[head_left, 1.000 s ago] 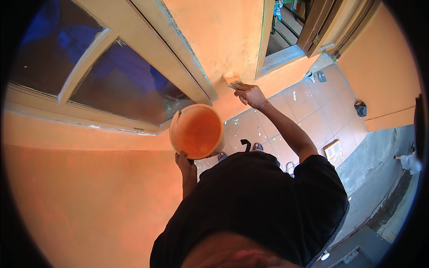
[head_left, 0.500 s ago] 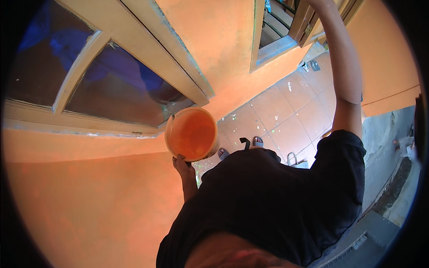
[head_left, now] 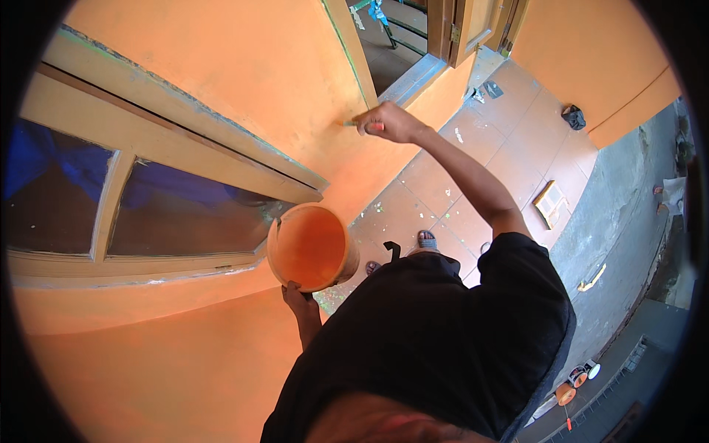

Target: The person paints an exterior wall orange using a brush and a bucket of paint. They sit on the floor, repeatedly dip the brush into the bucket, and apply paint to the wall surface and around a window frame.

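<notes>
My left hand (head_left: 298, 297) grips the lower rim of an orange bucket (head_left: 352, 255), its thumb over the edge. The bucket tilts so that its orange-coated inside shows, and paint stains mark its outer side. With my right arm stretched forward, my right hand (head_left: 390, 122) is closed round a small paintbrush (head_left: 348, 123) with a reddish handle. The brush tip is at the orange wall (head_left: 284, 81), over a darker, patchy area between the two window frames. Whether the bristles touch the wall I cannot tell. Most of the handle is hidden in my fist.
A wooden window frame (head_left: 207, 140) with dark glass is at the left, close to the bucket. Ahead, a wooden shutter (head_left: 473, 29) stands open. Tiled floor (head_left: 413, 196) with paint spots lies below, with a black bag (head_left: 573, 117) and a paint-stained rectangular object (head_left: 550, 204) on it.
My right hand has come down and left from the upper edge, bringing the paintbrush into view at the wall. The view has turned; the bucket stays in my left hand.
</notes>
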Motion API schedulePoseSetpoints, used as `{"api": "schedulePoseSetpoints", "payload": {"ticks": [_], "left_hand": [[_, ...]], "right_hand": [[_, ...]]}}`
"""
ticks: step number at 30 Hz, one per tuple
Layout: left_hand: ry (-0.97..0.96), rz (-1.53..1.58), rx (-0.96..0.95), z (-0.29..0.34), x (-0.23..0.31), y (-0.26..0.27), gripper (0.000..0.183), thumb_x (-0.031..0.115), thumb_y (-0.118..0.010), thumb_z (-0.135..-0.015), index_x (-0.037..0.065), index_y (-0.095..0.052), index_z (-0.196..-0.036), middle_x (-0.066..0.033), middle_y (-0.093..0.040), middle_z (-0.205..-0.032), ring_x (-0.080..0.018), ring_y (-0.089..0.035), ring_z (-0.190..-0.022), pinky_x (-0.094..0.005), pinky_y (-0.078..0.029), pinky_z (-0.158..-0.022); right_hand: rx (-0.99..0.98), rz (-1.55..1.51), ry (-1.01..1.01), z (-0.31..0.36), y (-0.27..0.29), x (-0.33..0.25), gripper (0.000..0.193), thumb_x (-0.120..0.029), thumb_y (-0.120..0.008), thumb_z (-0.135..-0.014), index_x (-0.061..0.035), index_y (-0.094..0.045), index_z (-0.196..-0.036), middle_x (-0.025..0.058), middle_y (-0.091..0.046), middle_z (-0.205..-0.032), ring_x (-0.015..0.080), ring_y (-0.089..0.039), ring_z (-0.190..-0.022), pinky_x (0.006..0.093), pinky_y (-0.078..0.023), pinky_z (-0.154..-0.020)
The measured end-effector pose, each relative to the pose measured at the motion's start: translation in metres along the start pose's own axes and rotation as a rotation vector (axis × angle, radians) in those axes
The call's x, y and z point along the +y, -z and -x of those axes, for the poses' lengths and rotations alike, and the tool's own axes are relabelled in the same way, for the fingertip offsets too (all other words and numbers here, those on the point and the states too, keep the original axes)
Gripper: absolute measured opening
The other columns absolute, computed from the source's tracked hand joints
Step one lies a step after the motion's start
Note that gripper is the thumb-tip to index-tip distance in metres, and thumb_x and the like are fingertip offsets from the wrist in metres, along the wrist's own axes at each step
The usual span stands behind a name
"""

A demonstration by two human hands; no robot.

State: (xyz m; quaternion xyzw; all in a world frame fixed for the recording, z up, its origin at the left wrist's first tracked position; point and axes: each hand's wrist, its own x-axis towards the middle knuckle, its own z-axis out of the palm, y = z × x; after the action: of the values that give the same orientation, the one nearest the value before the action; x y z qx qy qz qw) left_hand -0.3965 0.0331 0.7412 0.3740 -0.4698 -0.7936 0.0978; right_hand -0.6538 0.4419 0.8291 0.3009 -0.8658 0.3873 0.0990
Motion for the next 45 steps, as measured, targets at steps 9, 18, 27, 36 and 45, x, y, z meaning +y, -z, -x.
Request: {"api": "schedulePoseSetpoints", "payload": {"ticks": [9,18,27,36,45], "left_hand": [[-0.087,-0.312,-0.21,-0.011,-0.028,-0.015,0.047,0.002,-0.053,-0.074,0.0,-0.048,-0.121,-0.0147,-0.052,-0.118,-0.0301,-0.055,-0.114,-0.0431,-0.048,-0.098],[0.159,-0.072,-0.188,-0.017,-0.015,-0.017,0.04,0.004,-0.051,-0.077,0.002,-0.047,-0.117,-0.0137,-0.053,-0.117,-0.0276,-0.056,-0.114,-0.0395,-0.05,-0.096],[0.076,-0.222,-0.187,-0.021,0.019,0.001,0.037,0.003,-0.05,-0.079,0.002,-0.047,-0.116,-0.0123,-0.053,-0.115,-0.0268,-0.057,-0.111,-0.0384,-0.049,-0.095],[0.118,-0.218,-0.213,-0.044,0.016,0.027,0.041,0.005,-0.051,-0.077,0.0,-0.048,-0.118,-0.0149,-0.052,-0.119,-0.0282,-0.056,-0.112,-0.0403,-0.047,-0.098],[-0.168,-0.485,-0.405,-0.056,0.011,0.038,0.041,0.005,-0.052,-0.077,0.001,-0.048,-0.118,-0.0149,-0.053,-0.118,-0.0285,-0.057,-0.11,-0.0391,-0.049,-0.095]], "right_hand": [[0.905,-1.414,0.249,-0.158,0.099,-0.106,0.02,-0.016,-0.068,-0.094,-0.0012,-0.064,-0.107,0.013,-0.067,-0.106,0.0271,-0.072,-0.088,0.0359,-0.061,-0.079],[1.431,-1.387,-0.714,0.0,-0.184,0.035,0.022,-0.013,-0.069,-0.093,0.0005,-0.062,-0.109,0.0111,-0.066,-0.097,0.0218,-0.07,-0.075,0.035,-0.064,-0.069],[1.351,-0.35,-0.742,-0.062,-0.111,0.002,0.013,-0.016,-0.065,-0.084,-0.0097,-0.076,-0.082,0.014,-0.072,-0.079,0.0351,-0.069,-0.076,0.0391,-0.053,-0.071],[1.097,-1.407,0.373,-0.173,0.071,-0.122,0.02,-0.021,-0.063,-0.099,-0.0126,-0.064,-0.118,0.0153,-0.067,-0.126,0.0376,-0.067,-0.11,0.0471,-0.058,-0.09],[1.509,-1.165,-0.938,0.032,-0.224,0.063,0.013,-0.011,-0.069,-0.09,0.0001,-0.069,-0.096,0.0105,-0.069,-0.084,0.0193,-0.07,-0.074,0.0315,-0.063,-0.063]]}}
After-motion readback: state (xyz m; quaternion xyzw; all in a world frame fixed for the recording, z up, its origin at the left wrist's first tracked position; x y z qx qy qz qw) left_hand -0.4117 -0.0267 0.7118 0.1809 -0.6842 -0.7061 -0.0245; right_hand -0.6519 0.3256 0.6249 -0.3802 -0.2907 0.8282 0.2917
